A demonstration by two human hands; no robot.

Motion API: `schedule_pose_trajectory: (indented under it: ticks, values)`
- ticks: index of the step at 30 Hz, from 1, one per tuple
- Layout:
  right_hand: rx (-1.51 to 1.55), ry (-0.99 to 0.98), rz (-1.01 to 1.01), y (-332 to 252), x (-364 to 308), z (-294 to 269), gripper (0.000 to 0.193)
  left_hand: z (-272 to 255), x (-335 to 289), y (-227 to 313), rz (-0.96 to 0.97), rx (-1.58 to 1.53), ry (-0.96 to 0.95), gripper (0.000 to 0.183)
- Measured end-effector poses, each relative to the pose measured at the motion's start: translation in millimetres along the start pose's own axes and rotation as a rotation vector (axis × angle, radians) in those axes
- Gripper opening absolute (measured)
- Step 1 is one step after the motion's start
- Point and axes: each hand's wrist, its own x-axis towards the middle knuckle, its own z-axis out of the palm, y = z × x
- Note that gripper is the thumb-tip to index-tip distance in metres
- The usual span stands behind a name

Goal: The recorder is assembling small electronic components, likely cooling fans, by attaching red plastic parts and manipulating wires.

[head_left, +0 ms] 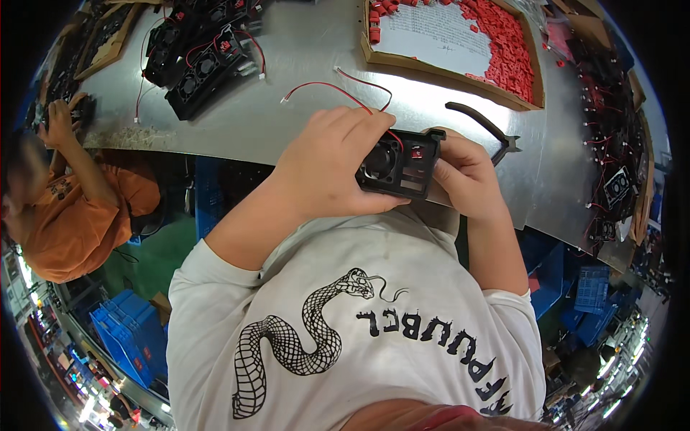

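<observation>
Holding a black fan housing on the near side of the cardboard tray, with left grip curled round one end and right grip pinched closed on the other. Can see red-and-black wires by the tray's near left corner, pliers just off its near wall, other fan housings on the desk, well left of it.

It is an assembly workshop: a metal counter carries fan units at eleven o'clock and boxed red parts at one; a co-worker works at nine, blue crates at eight.
</observation>
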Motion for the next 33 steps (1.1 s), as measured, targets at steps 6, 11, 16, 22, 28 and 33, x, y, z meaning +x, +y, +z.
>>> schedule_pose_trajectory:
  ticks: [6,11,16,22,28,33]
  values:
    - [0.002,0.28,0.236,19,4,8,0.041,9,0,-8,-0.021,0.118,-0.047,0.089]
    - [-0.036,0.272,0.28,-9,5,21,0.06,14,1,-13,-0.079,0.285,-0.121,0.08]
    - [-0.609,0.21,0.145,-33,0,14,0.066,18,2,-13,-0.038,0.277,-0.121,0.08]
    - [-0.493,0.307,0.079,-27,-2,11,0.046,26,13,0,-0.061,0.258,-0.15,0.077]
    - [-0.257,0.439,0.286,-14,2,1,0.059,37,26,8,-0.072,0.255,-0.175,0.076]
    - [-0.084,0.381,0.311,-20,5,-3,0.064,39,27,10,-0.078,0.243,-0.191,0.077]
